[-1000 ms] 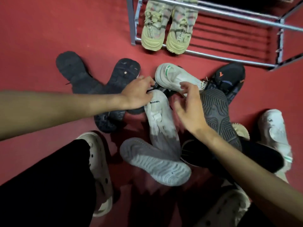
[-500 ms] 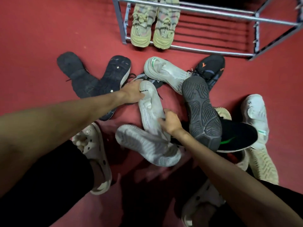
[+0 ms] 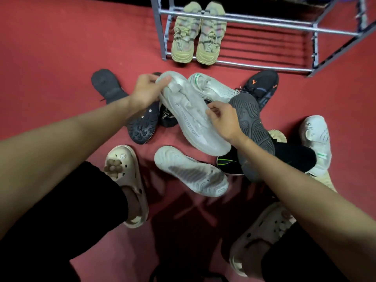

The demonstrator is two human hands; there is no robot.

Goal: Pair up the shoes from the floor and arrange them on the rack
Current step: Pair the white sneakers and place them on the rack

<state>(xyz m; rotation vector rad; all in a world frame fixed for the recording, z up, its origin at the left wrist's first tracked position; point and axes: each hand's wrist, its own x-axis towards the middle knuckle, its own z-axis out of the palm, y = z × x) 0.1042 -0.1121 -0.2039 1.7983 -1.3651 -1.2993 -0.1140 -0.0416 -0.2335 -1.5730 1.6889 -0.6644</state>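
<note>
Both my hands hold a pale grey sneaker (image 3: 190, 117) tilted above the pile of shoes on the red floor. My left hand (image 3: 148, 89) grips its toe end. My right hand (image 3: 222, 121) pinches its upper near the middle. A matching grey-white sneaker (image 3: 191, 173) lies sole up just below it. The metal shoe rack (image 3: 262, 67) stands at the back, with a pair of yellow-green sneakers (image 3: 196, 40) on its lowest shelf at the left.
Around the held shoe lie a white sneaker with green trim (image 3: 211, 86), a black-and-orange sneaker (image 3: 262, 86), dark shoes sole up (image 3: 251, 127), black shoes (image 3: 107, 86) at left and a white sneaker (image 3: 315, 139) at right. My feet wear beige clogs (image 3: 127, 180).
Both hands have lifted the grey sneaker off the pile and turned it. The left hand shifted up to its toe end. The view tilted toward the rack.
</note>
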